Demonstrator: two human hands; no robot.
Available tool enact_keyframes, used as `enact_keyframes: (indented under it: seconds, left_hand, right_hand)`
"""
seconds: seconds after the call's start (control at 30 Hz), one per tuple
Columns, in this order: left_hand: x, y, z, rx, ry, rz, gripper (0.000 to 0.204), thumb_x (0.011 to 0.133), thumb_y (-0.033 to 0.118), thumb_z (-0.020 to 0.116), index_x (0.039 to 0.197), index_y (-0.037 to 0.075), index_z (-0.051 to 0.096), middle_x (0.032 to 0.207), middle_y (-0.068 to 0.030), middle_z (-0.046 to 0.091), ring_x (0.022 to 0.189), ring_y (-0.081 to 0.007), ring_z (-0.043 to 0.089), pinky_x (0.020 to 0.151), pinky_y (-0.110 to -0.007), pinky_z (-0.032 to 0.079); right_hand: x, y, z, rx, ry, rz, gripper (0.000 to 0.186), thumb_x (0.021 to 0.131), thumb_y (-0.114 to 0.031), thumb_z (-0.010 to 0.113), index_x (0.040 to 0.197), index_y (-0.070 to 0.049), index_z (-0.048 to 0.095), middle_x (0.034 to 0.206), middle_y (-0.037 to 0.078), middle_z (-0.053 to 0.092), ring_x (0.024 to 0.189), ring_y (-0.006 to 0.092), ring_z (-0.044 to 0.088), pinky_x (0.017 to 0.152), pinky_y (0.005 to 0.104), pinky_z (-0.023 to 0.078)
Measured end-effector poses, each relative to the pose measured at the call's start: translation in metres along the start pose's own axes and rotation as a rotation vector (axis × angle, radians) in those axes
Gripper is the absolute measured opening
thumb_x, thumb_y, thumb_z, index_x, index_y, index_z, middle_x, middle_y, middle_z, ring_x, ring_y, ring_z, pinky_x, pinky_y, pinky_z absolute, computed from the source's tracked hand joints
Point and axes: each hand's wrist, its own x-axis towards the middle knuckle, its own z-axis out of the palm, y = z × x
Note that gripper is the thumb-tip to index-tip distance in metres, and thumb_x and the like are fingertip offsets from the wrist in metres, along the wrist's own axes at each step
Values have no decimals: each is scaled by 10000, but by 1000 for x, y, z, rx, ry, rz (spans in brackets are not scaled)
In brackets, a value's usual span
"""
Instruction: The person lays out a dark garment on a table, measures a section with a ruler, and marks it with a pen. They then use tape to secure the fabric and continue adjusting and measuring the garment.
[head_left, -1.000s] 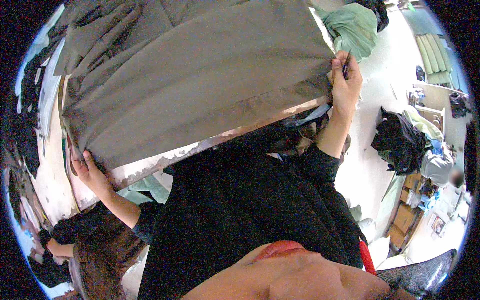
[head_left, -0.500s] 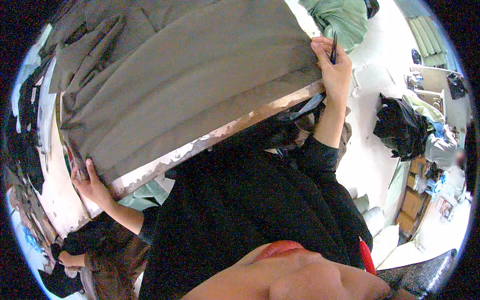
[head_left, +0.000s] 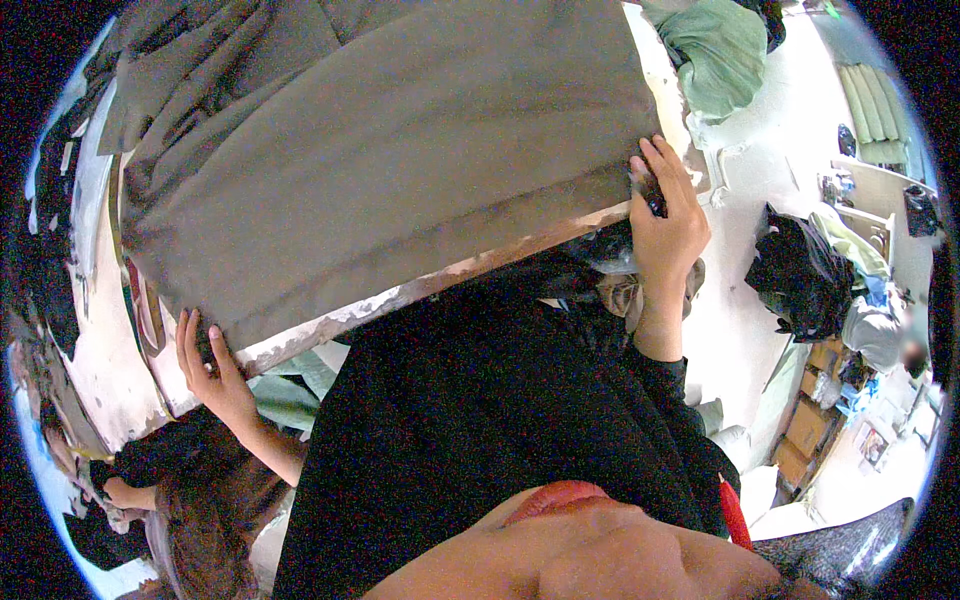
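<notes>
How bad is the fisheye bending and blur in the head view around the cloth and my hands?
Head view: the table edge bows strongly; black vignette rings the frame. The grey-brown cloth is evenly lit, without glare. Left hand and right hand look reasonably sharp; the chin at the bottom is out of focus, the floor at right overexposed.

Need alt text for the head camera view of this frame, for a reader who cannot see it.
A person's two hands press on the near corners of a grey-brown cloth spread over a worn white table: the left hand at the near left corner, the right hand at the near right corner with a small dark object under its fingers. Green fabric lies beyond the table's right end.
</notes>
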Motion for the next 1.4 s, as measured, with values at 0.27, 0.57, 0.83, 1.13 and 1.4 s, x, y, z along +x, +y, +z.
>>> enact_keyframes:
  seconds: [0.27,0.57,0.83,1.13,1.4]
  left_hand:
    - [-1,4,-2,-28,-30,-49,332,977,167,565,1271,14,593,1375,-136,550,1301,-276,478,1114,-389,328]
    - [-3,1,-3,-98,-21,-71,369,968,154,581,1303,0,562,1378,-141,546,1307,-270,469,1130,-386,305]
    - [-11,4,-2,-125,60,-124,390,949,151,618,1305,2,559,1359,-138,559,1291,-266,479,1123,-382,313]
    - [-24,7,7,-33,154,-95,400,940,148,643,1296,-14,558,1341,-162,568,1262,-268,514,1092,-370,364]
    - [-27,2,7,43,156,-160,371,934,143,642,1276,11,582,1339,-157,580,1273,-266,518,1097,-364,354]
  right_hand:
    - [-21,10,9,82,177,-17,280,832,-126,736,1111,-141,713,1172,49,696,982,239,698,817,322,541]
    - [-17,33,4,278,322,183,213,889,-19,670,1094,-56,710,1132,109,709,1026,214,684,847,324,542]
    - [3,35,-12,-79,-44,-190,350,802,-159,736,1136,-259,714,1186,-59,689,729,168,676,630,274,493]
    - [16,14,-19,-29,34,3,349,885,-86,605,1215,-182,670,1133,42,704,889,195,680,786,303,514]
    - [-16,-57,0,185,124,-269,480,833,37,393,1265,-25,592,1263,136,633,1150,268,595,1005,385,417]
